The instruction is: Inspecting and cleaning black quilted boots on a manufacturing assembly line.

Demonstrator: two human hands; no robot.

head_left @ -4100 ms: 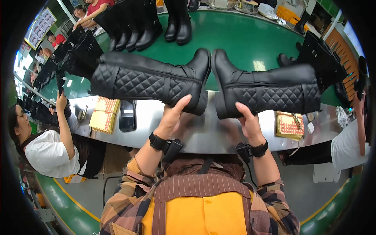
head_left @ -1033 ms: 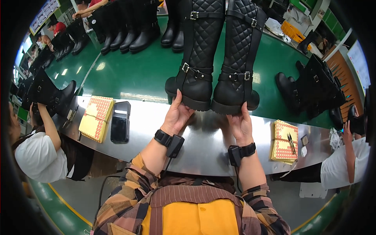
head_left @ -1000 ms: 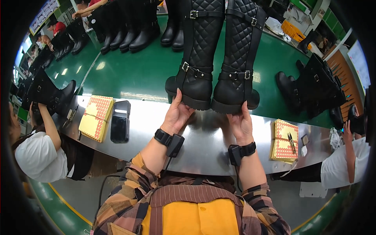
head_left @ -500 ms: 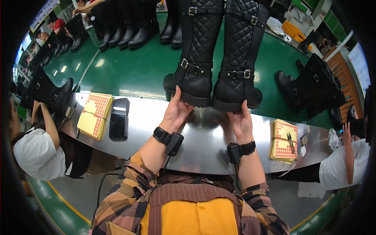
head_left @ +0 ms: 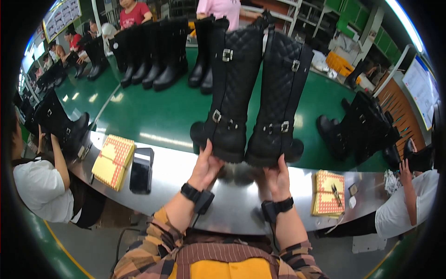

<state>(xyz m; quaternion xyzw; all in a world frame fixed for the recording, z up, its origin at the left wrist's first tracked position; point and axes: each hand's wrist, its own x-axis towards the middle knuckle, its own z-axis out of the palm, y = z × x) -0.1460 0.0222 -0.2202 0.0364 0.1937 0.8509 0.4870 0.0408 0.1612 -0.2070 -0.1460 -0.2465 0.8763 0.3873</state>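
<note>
left hand (head_left: 203, 165) has its grip closed on the left-side quilted riding boot (head_left: 238, 88), right hand (head_left: 278, 179) same on the right-side quilted riding boot (head_left: 281, 95). thumbs show by the heels, fingers under the soles mostly hidden. pair sits over the bare metal edge of the tabletop (head_left: 232, 211), at centre.

to hold this well, i'd say: even support both sides, heels level and lined up, thumbs clear of the lower buckles (head_left: 216, 116), no squeezing the shafts. top-heavy judging by the tall shafts, so a low grip could let them tip.

orientation: heels toward the wearer, close together, maybe touching; toes splay outward and away, one left, one right. long axes roughly upright, tops leaning slightly right, green gap between shafts. fore-aft tilt hard to call.
</note>
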